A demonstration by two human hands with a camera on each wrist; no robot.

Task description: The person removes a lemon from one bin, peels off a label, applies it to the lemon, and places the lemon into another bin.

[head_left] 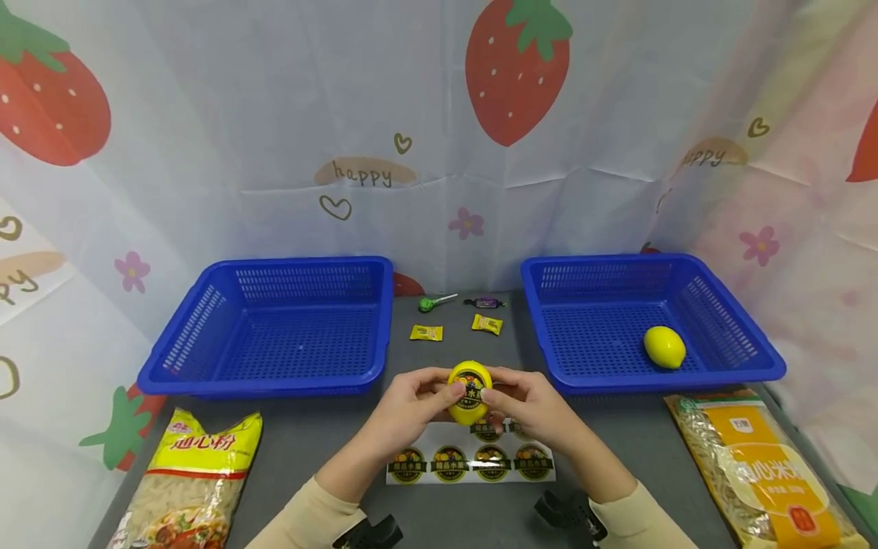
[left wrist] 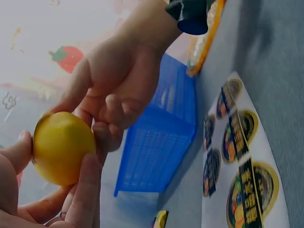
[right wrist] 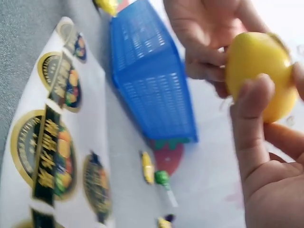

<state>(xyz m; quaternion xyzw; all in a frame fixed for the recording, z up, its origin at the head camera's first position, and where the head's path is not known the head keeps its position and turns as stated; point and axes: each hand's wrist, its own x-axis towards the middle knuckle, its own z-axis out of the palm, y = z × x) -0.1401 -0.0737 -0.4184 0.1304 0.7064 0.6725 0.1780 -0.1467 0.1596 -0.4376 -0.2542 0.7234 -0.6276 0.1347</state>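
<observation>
Nearest, just this side of the held lemon [head_left: 469, 393]: a white sticker sheet [head_left: 470, 461] flat on the grey table [head_left: 309, 435], a row of round black-and-gold labels on it, partly under the wrists. To the near left of the lemon, a yellow pasta bag [head_left: 188, 480]; to the near right, an orange noodle packet [head_left: 761, 465].

Lifted clear of the sheet, pinched from both sides: left hand [head_left: 411, 408] curled round the lemon's left flank, thumb on top; right hand [head_left: 531, 408] curled round the right flank, thumb tip pressed beside the round label stuck to its upper face. Both hands clamped on the fruit, forearms converging, palms turned inward, sleeves cream.

Looks like a light, hollow plastic lemon: smooth, glossy, stiff, likely slippery under dry fingers. Best held across the broad middle with opposed thumb and fingertips, as seen from the left wrist [left wrist: 61, 149], clear of the fresh label so its edge does not lift. Unlikely to be fragile; prone to rolling if set down.

Beyond the lemon: two yellow sweets [head_left: 426, 332], a green lollipop [head_left: 432, 303], a dark wrapped candy [head_left: 485, 303]. Far left, a blue basket [head_left: 274, 381]; far right, a second blue basket [head_left: 658, 377] holding another lemon [head_left: 664, 347]. Behind all, a strawberry-print cloth [head_left: 439, 137].
</observation>
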